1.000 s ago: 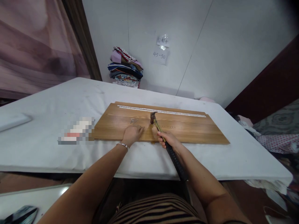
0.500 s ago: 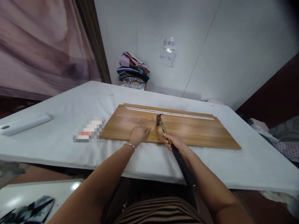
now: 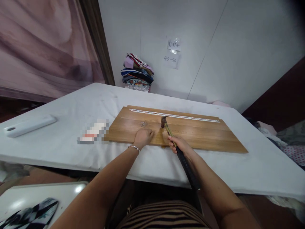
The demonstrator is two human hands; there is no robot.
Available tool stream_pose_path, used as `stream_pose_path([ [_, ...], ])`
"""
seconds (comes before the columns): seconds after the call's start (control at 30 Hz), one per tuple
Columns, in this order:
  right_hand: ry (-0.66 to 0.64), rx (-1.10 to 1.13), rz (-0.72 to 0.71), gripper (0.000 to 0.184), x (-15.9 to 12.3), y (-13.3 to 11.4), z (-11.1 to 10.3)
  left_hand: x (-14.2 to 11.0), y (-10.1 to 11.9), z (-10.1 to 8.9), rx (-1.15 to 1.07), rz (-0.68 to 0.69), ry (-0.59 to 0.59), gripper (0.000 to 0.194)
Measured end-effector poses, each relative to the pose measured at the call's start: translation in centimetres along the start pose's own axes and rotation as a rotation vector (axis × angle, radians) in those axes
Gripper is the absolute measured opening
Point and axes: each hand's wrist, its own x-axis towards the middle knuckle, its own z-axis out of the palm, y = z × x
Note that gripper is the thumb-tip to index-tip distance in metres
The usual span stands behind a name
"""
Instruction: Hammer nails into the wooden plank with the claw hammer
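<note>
My right hand (image 3: 179, 144) is wrapped around the shaft of a claw hammer (image 3: 183, 156), whose black grip runs back toward my body. The hammer's head (image 3: 164, 121) is over the middle of a brown wooden board (image 3: 209, 136). On the board's near part rests my left hand (image 3: 144, 136), fingers curled and pressed together; whatever they pinch is too small to make out. Several loose nails (image 3: 144, 123) lie just beyond the left hand. A row of small dark dots (image 3: 182, 132) marks the wood right of the hammer.
Two white strips (image 3: 173, 115) run along the board's far edge. The board lies on a table with a white cloth (image 3: 83, 101). A blurred-out object (image 3: 94, 131) and a long white object (image 3: 30, 126) lie left. Folded clothes (image 3: 137, 73) are stacked by the wall.
The whole view has shifted slightly, so the scene appears a little farther right. Both hands and the hammer keep nearly the same places over the board.
</note>
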Motion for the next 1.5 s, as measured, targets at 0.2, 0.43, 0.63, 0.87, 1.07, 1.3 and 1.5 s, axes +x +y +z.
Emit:
stream_pose_path([
  [0.2,0.003,-0.007,-0.003,0.039,0.0,0.0,0.1,0.0,0.0,0.0,-0.004,0.013,0.016,0.050],
  [0.43,-0.003,-0.007,-0.013,0.039,0.2,0.2,0.0,-0.1,0.2,-0.4,0.009,0.015,0.002,0.051],
  [0.63,0.018,0.008,-0.013,0.043,0.0,0.1,0.2,-0.1,0.2,-0.3,-0.006,0.011,-0.008,0.046],
  [0.87,0.020,0.007,0.013,0.043,-0.5,-0.5,0.3,-0.1,-0.2,0.3,-0.072,0.088,0.138,0.021],
  [1.07,0.004,0.023,-0.002,0.045,-0.3,-0.1,0.1,0.3,-1.2,1.6,-0.095,0.163,0.181,0.021],
  [1.3,-0.016,0.050,0.008,0.047,0.2,0.9,-0.3,0.4,-2.0,2.4,-0.152,0.194,0.201,0.024],
  [1.5,-0.034,0.053,-0.005,0.054,0.5,1.5,-0.8,0.1,-2.2,2.3,-0.148,0.202,0.189,0.025],
])
